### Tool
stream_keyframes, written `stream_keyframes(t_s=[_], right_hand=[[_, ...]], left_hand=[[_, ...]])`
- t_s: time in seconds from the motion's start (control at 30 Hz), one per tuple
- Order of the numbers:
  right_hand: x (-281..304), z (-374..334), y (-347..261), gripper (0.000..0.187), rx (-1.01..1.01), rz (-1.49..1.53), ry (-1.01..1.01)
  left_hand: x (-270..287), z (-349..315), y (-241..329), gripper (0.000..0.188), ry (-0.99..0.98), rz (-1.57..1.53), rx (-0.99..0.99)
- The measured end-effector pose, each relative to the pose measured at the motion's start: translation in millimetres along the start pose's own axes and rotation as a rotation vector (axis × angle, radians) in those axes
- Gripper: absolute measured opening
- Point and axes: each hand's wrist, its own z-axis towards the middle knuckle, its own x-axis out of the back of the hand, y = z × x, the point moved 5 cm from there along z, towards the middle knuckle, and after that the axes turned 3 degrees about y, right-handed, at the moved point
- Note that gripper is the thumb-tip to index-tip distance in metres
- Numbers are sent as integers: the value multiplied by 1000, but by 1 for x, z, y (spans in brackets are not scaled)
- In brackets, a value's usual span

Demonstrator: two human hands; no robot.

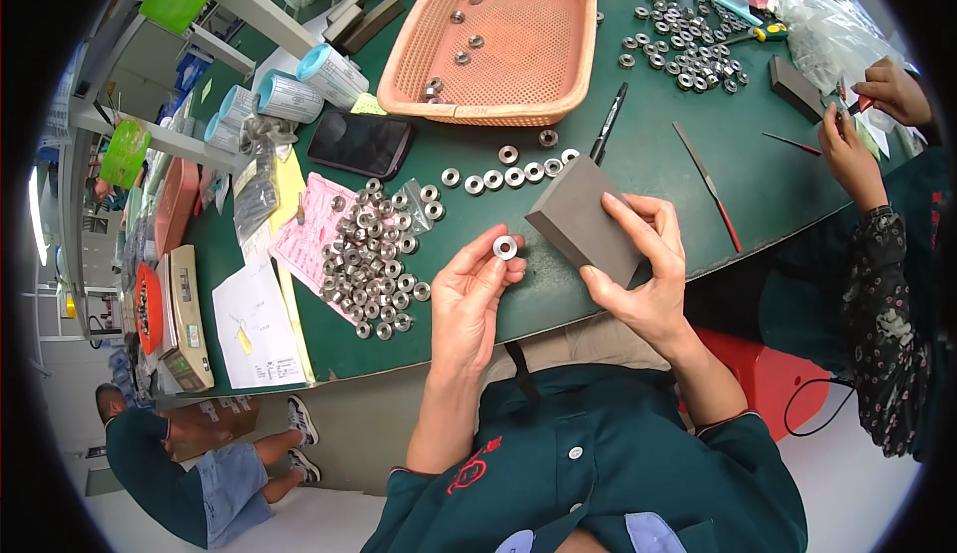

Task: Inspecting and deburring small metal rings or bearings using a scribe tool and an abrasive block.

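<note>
The small silver metal ring (505, 247) sits pinched at the fingertips of your left hand (469, 299), held flat-on above the near edge of the dark green table (648, 154); the thumb's contact behind it is hidden. Just to its right, your right hand (648, 274) grasps the grey rectangular block (586, 216), thumb on the near corner and fingers wrapped over its right side, so the block's far right edge is covered. Ring and block are near each other but not touching.

Left of the ring lies a heap of like silver rings (374, 259), partly on a pink printed sheet (309, 229). A short row of rings (508, 176) runs just beyond the block. Farther off stands the orange perforated plastic basket (498, 29), holding only a few scattered rings along its left half; its top edge is cut off by the frame. A black phone (361, 142) lies left of the basket, and a black pen (608, 122) leans by its right corner. A second pile of rings (683, 39) lies at the far right.

At the right rim, another person's hands (862, 119) work on something too small to make out.
</note>
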Motion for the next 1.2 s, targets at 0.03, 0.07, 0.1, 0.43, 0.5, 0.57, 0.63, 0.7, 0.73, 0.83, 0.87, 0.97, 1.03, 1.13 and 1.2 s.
stream_keyframes(t_s=[0.03, 0.07, 0.1, 0.43, 0.5, 0.57, 0.63, 0.7, 0.73, 0.83, 0.87, 0.97, 1.03, 1.13, 1.2], right_hand=[[0, 0, 0, 63, 9, -12, -1], [-1, 1, -1, 63, 9, -14, 0], [-2, 2, -8, 63, 42, -27, -6], [-23, -8, -59, 64, 346, -2, -134], [-18, 12, -44, 63, 276, -63, -18], [-19, 9, -46, 62, 295, -56, -21], [-26, -6, -61, 62, 343, 76, -154], [-20, 9, -50, 65, 327, -14, -78], [-22, 19, -39, 66, 296, -51, -14], [-25, -4, -60, 66, 343, 39, -154], [-24, -1, -60, 65, 358, 38, -145], [-20, 19, -36, 65, 291, -82, 10], [-18, 11, -41, 65, 257, -35, -3], [-16, 16, -29, 63, 205, 17, -62], [-10, 23, -28, 63, 227, -16, 39]], left_hand=[[0, 0, 0, 32, -2, 0, 0], [1, 1, -1, 30, -1, -34, 11], [2, 0, -1, 28, 3, -67, 21], [0, -14, -2, 20, 40, -278, 93], [2, -9, -2, 26, -134, -253, -7], [5, -13, -4, 25, -45, -285, 39], [3, -15, 0, 23, 37, -345, 163], [-3, -15, 5, 28, 5, -209, 27], [-1, -6, 3, 32, -269, -274, 20], [6, -18, -3, 30, 3, -341, 93], [1, -15, 1, 28, 15, -270, 64], [4, -16, -2, 24, -158, -268, 44], [0, -19, 4, 23, -189, -269, -13], [-3, -20, -1, 25, -204, -265, 46], [-2, -17, -4, 24, -200, -277, 97]])
